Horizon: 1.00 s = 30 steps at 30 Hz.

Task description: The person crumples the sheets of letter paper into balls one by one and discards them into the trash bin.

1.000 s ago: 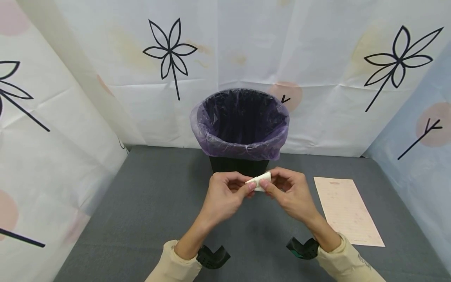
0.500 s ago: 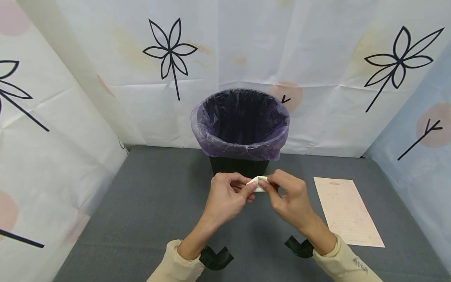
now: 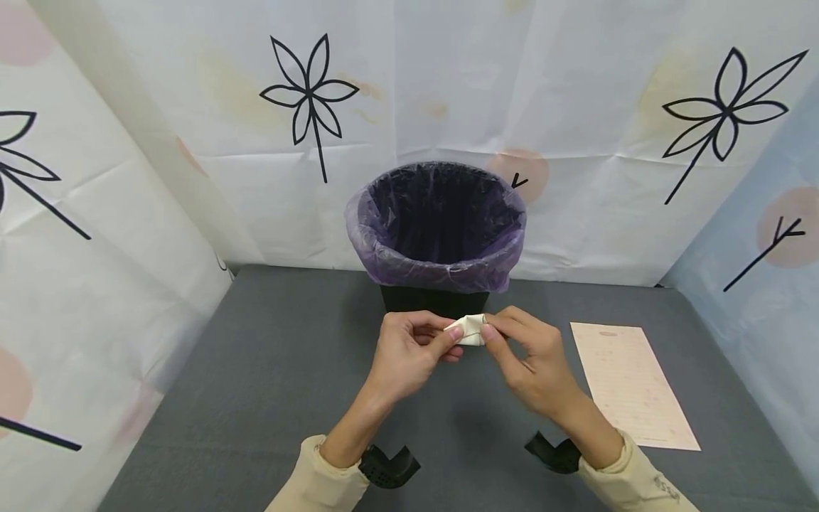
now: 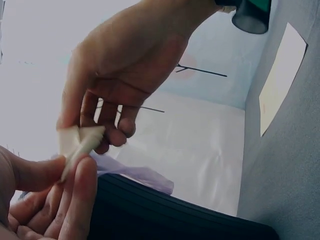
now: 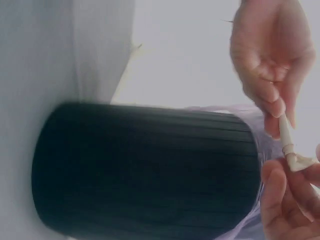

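A small cream-white folded piece of paper (image 3: 471, 330) is held up between both hands, just in front of the bin. My left hand (image 3: 406, 355) pinches its left end between thumb and fingers. At the right end, the thumb and index finger of my right hand (image 3: 534, 366) pinch the paper. Seen from the left wrist, the paper (image 4: 80, 145) shows crossing folds. In the right wrist view it looks like a narrow strip (image 5: 286, 132) with a bent end by the right fingers. The fingertips hide part of it.
Behind the hands stands a black bin (image 3: 435, 301) lined with a purple plastic bag (image 3: 441, 274). A pale pink printed sheet (image 3: 633, 384) lies flat on the grey table (image 3: 256, 398) at the right. Patterned white cloth (image 3: 448, 85) hangs around the back and sides.
My right fingers have shifted slightly on the paper and moved out to its right end. The paper's folds look different and more of its face shows. The left hand has barely moved.
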Each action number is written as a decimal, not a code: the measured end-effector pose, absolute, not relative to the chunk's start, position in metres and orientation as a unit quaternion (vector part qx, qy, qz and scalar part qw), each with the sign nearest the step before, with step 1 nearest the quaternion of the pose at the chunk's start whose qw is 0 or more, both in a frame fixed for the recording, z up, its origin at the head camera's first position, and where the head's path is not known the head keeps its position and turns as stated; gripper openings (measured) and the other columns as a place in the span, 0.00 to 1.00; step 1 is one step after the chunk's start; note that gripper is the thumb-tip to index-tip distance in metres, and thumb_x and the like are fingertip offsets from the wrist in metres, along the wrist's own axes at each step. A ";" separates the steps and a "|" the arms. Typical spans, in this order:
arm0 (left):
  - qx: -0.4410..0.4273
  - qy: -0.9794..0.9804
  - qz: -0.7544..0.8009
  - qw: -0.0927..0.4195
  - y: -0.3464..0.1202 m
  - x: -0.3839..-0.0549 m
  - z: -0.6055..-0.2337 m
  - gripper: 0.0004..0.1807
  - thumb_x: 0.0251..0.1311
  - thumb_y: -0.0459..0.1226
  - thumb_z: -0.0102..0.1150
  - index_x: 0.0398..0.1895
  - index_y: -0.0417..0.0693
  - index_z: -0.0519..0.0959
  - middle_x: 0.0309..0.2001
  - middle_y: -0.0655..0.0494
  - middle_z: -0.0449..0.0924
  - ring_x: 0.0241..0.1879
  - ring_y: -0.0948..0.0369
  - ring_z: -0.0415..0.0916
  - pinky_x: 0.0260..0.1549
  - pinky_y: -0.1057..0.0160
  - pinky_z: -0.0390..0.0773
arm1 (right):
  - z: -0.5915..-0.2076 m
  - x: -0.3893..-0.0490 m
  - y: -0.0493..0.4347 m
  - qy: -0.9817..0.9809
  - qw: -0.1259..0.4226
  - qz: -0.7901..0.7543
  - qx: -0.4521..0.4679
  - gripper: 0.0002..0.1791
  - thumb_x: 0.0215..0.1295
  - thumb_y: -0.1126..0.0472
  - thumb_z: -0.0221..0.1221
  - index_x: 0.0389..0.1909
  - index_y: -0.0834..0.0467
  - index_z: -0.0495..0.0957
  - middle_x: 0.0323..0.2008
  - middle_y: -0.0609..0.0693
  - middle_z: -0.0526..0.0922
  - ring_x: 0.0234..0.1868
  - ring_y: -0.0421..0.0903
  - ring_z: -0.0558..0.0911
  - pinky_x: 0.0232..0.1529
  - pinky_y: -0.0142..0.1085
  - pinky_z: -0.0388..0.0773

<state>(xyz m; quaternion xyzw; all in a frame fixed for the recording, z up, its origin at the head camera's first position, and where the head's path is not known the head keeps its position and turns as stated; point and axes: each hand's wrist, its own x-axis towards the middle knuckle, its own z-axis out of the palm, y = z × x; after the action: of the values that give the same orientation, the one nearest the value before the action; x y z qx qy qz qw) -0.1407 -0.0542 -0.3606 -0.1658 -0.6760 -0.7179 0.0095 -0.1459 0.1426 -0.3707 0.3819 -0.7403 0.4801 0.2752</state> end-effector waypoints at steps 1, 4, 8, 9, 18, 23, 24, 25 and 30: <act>-0.172 -0.673 -0.719 0.009 -0.055 -0.141 -0.361 0.04 0.62 0.24 0.66 0.38 0.27 0.85 0.31 0.36 0.86 0.27 0.40 0.85 0.29 0.56 0.86 | -0.370 -0.146 0.144 -0.729 0.243 0.518 0.375 0.10 0.73 0.72 0.55 0.39 0.65 0.85 0.29 0.50 0.80 0.26 0.40 0.76 0.28 0.29 0.74; -0.191 -0.664 -0.722 0.009 -0.056 -0.142 -0.363 0.05 0.62 0.24 0.65 0.38 0.26 0.84 0.32 0.36 0.85 0.28 0.39 0.85 0.29 0.55 0.86 | -0.369 -0.146 0.149 -0.691 0.141 0.622 0.340 0.13 0.74 0.76 0.50 0.35 0.68 0.84 0.29 0.53 0.79 0.28 0.45 0.77 0.29 0.32 0.77; -0.214 -0.656 -0.724 0.015 -0.056 -0.143 -0.364 0.05 0.62 0.23 0.65 0.39 0.25 0.84 0.33 0.36 0.85 0.28 0.38 0.85 0.30 0.55 0.86 | -0.367 -0.149 0.155 -0.631 0.021 0.715 0.301 0.17 0.79 0.71 0.47 0.34 0.70 0.83 0.30 0.52 0.79 0.30 0.46 0.79 0.31 0.34 0.79; -0.217 -0.655 -0.724 0.018 -0.056 -0.142 -0.364 0.05 0.62 0.23 0.65 0.39 0.25 0.84 0.34 0.36 0.85 0.28 0.37 0.84 0.30 0.55 0.86 | -0.367 -0.150 0.155 -0.616 -0.002 0.730 0.296 0.17 0.79 0.71 0.47 0.34 0.70 0.84 0.31 0.52 0.79 0.31 0.46 0.79 0.31 0.34 0.79; -0.230 -0.676 -0.698 0.053 -0.053 -0.139 -0.365 0.05 0.61 0.26 0.68 0.38 0.31 0.87 0.34 0.42 0.87 0.26 0.56 0.85 0.30 0.57 0.86 | -0.375 -0.159 0.163 -0.574 -0.133 0.746 0.311 0.11 0.78 0.66 0.53 0.45 0.58 0.85 0.38 0.47 0.85 0.35 0.40 0.83 0.37 0.33 0.81; -0.238 -0.682 -0.688 0.071 -0.051 -0.139 -0.363 0.04 0.61 0.26 0.68 0.37 0.32 0.87 0.33 0.44 0.88 0.25 0.57 0.85 0.29 0.57 0.86 | -0.377 -0.161 0.165 -0.567 -0.170 0.739 0.321 0.10 0.78 0.65 0.54 0.46 0.59 0.85 0.38 0.49 0.87 0.36 0.41 0.85 0.38 0.34 0.83; -0.239 -0.683 -0.686 0.073 -0.050 -0.138 -0.363 0.04 0.61 0.26 0.69 0.37 0.32 0.88 0.33 0.44 0.88 0.25 0.57 0.84 0.29 0.57 0.86 | -0.377 -0.161 0.165 -0.567 -0.168 0.739 0.323 0.10 0.77 0.65 0.54 0.45 0.59 0.85 0.37 0.49 0.87 0.36 0.41 0.86 0.37 0.34 0.83; -0.240 -0.684 -0.685 0.076 -0.049 -0.138 -0.363 0.04 0.61 0.26 0.69 0.37 0.32 0.88 0.33 0.45 0.88 0.25 0.57 0.84 0.29 0.57 0.86 | -0.377 -0.161 0.165 -0.571 -0.162 0.739 0.319 0.09 0.77 0.65 0.55 0.44 0.59 0.85 0.36 0.49 0.87 0.35 0.40 0.86 0.36 0.33 0.83; -0.243 -0.695 -0.672 0.072 -0.048 -0.137 -0.360 0.06 0.62 0.29 0.69 0.39 0.34 0.88 0.34 0.47 0.88 0.26 0.61 0.85 0.32 0.58 0.86 | -0.375 -0.156 0.161 -0.616 -0.107 0.725 0.290 0.06 0.72 0.68 0.60 0.34 0.59 0.84 0.27 0.47 0.84 0.26 0.40 0.81 0.28 0.32 0.79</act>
<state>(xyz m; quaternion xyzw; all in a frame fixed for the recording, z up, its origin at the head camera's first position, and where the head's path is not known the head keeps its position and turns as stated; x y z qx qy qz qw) -0.1368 -0.0485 -0.3596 -0.2433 -0.6953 -0.6725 0.0715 -0.1564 0.1612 -0.3746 0.2895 -0.6162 0.7247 -0.1066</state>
